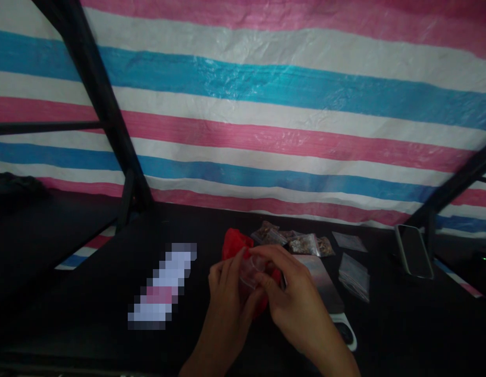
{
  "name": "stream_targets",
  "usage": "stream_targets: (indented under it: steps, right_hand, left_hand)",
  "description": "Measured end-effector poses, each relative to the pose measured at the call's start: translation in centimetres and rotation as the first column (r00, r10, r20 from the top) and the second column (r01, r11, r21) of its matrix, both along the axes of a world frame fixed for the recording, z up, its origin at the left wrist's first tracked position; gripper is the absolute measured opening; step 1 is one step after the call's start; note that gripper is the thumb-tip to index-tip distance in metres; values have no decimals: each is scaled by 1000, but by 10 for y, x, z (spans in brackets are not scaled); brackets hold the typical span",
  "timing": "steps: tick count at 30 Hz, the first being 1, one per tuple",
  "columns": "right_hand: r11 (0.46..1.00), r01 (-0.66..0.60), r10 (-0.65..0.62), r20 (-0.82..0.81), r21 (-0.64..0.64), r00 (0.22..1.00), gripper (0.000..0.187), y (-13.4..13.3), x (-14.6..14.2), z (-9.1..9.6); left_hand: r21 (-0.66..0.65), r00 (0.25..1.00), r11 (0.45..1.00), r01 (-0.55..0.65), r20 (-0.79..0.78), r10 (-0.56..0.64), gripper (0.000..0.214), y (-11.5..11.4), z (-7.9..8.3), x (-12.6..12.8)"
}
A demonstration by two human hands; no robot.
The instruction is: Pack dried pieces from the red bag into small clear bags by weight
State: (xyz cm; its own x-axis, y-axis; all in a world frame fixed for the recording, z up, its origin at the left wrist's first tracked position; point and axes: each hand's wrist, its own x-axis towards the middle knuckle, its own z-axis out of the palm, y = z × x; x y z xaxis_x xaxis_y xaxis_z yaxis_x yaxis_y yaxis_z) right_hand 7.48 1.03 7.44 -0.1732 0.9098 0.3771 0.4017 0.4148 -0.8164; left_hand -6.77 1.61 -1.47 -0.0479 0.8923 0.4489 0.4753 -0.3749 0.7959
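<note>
Both hands meet in front of me over a crumpled red plastic bag (236, 241). Between them is a small clear plastic bag (250, 269). My left hand (227, 288) pinches its left side with bent fingers. On the other side, my right hand (287, 283) grips it with thumb and fingers closed. What the clear bag contains, if anything, I cannot make out. A flat scale with a metal plate (323, 283) and white edge lies partly under my right forearm. Behind it are several small clear bags with brown pieces (303, 244).
Flat clear zip bags (353, 277) lie stacked right of the scale, with another clear bag (349, 241) behind. A phone (414, 251) leans near a dark frame post. A blurred-out pale strip (162, 287) lies left on the black table (89, 319). Striped plastic sheeting (266, 104) hangs behind.
</note>
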Motion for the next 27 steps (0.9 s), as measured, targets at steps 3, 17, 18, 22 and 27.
stream_targets:
  steps: [3, 17, 18, 22, 27]
  right_hand:
    - [997, -45, 47, -17, 61, 999, 48, 2, 1, -1]
    - [969, -56, 148, 385, -240, 911, 50, 9, 1, -27]
    - [975, -9, 115, 463, -224, 879, 49, 10, -1, -28]
    - [975, 170, -30, 670, -145, 742, 55, 19, 1, -31]
    - [969, 228, -107, 683, -90, 722, 68, 24, 8, -35]
  left_hand:
    - [4, 999, 999, -44, 16, 44, 43, 5, 0, 0]
    - [-194, 914, 896, -400, -14, 405, 35, 10, 19, -8]
    - [-218, 914, 890, -401, -29, 404, 33, 11, 18, -11]
    - [-227, 874, 844, -485, -90, 478, 41, 15, 19, -21]
    - [-180, 844, 825, -536, -82, 530, 61, 12, 22, -21]
